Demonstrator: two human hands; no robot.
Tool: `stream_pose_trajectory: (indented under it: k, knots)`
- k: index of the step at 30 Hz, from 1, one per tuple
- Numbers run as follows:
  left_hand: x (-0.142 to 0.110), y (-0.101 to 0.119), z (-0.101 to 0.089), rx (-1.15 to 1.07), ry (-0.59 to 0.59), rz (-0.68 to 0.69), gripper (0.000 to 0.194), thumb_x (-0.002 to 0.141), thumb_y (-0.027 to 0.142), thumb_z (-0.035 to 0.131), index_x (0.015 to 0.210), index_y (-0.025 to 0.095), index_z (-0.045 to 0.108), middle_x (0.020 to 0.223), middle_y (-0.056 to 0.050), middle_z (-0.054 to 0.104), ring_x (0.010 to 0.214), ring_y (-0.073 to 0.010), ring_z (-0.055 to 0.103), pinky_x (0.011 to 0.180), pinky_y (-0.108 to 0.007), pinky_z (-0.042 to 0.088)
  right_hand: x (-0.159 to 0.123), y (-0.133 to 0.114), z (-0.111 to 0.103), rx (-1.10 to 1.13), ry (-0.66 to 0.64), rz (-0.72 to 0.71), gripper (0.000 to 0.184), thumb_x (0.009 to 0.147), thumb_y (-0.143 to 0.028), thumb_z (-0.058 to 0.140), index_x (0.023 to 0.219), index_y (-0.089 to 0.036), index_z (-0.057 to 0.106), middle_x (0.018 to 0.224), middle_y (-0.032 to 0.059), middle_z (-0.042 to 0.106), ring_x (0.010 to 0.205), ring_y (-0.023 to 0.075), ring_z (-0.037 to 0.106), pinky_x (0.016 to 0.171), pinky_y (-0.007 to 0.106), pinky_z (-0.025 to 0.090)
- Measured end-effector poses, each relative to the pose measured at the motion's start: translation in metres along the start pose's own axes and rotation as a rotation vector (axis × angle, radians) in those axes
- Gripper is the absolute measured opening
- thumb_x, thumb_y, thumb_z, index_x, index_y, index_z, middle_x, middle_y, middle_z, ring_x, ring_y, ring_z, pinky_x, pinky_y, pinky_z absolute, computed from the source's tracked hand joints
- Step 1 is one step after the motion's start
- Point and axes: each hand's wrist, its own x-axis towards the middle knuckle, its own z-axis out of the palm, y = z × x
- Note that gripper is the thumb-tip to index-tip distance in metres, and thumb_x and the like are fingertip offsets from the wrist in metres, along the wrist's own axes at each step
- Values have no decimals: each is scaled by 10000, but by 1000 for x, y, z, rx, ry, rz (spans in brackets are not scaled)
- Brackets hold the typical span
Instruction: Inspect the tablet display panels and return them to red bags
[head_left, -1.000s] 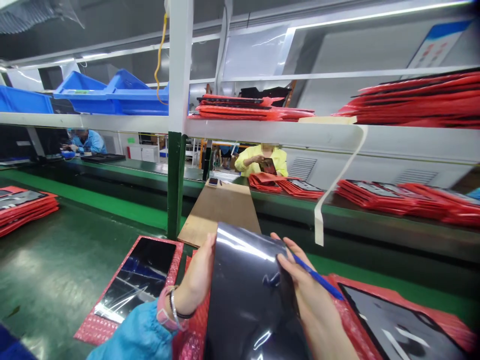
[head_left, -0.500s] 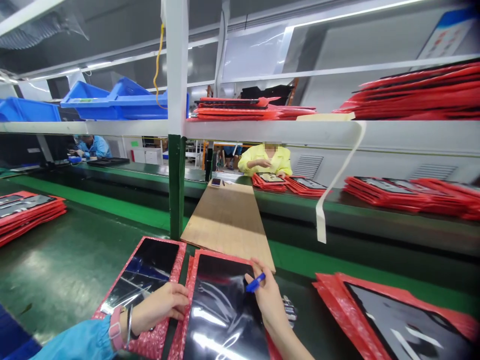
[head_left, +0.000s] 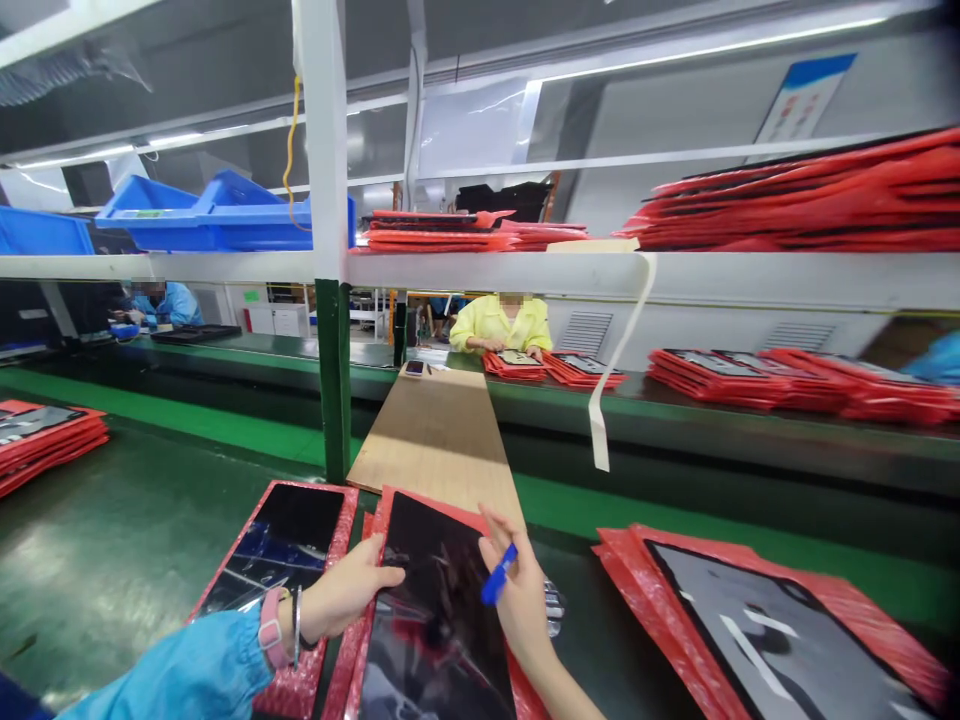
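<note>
Two hands work at the near edge: the left hand (head_left: 343, 597) has its thumb over the left edge of a glossy dark panel (head_left: 442, 605), though whether it grips cannot be told. The right hand (head_left: 519, 600) keeps a blue pen (head_left: 499, 577) tucked in its grasp, its fingers loosely extended by the panel's right edge. The panel, held up between both hands in the first frame, now lies on red wrap (head_left: 526, 692); since the second, the left thumb has moved onto its face. Just left lies another dark panel (head_left: 296, 525) on red bubble wrap, and well to the right a grey-faced panel (head_left: 757, 620) rests on red wrapping. Beyond stretches a wooden board (head_left: 442, 425). Farther off, a person in yellow (head_left: 501, 325) (who was holding up a dark piece in the first frame) has both hands low at a red-wrapped stack (head_left: 515, 366).
</note>
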Motion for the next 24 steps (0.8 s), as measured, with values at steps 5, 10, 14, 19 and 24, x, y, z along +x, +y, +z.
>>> stream_pose_trajectory:
  k: [5, 10, 14, 19, 24]
  knots:
    - [-9, 12, -38, -46, 35, 27, 434, 519, 114, 743, 946, 174, 694, 1045, -73, 752, 923, -273, 698, 850, -353, 500, -2, 9, -70, -217, -125, -134, 244, 864, -309, 520, 1025, -230, 685, 1069, 101, 750, 1014, 270, 702, 837, 359, 572]
    - [-25, 35, -111, -30, 163, 19, 442, 518, 181, 809, 943, 180, 689, 880, -38, 781, 749, -231, 724, 730, -307, 541, -6, 33, -112, -421, -236, -175, 462, 686, -128, 523, 1099, -225, 704, 1077, 84, 750, 1081, 316, 667, 948, 481, 524]
    - [-29, 37, -155, 10, 256, -5, 500, 488, 212, 843, 959, 170, 680, 817, -39, 782, 741, -247, 733, 721, -308, 553, -5, 31, -108, -455, -311, -191, 516, 606, -87, 490, 1049, -210, 725, 1144, 88, 724, 1253, 304, 540, 1147, 543, 261]
    - [-22, 27, -183, 84, 323, -29, 449, 497, 220, 802, 924, 164, 676, 814, -56, 774, 780, -285, 734, 727, -339, 557, -6, 18, -106, -392, -258, -105, 480, 590, -134, 473, 997, -244, 702, 1151, 55, 722, 1236, 308, 557, 1144, 569, 250]
    - [-9, 17, -191, 204, 426, 22, 419, 489, 195, 737, 891, 179, 619, 735, -48, 750, 764, -291, 728, 770, -377, 548, -15, 1, -107, -235, -110, 52, 126, 740, -255, 534, 856, -253, 585, 1237, 114, 675, 1123, 331, 639, 989, 520, 450]
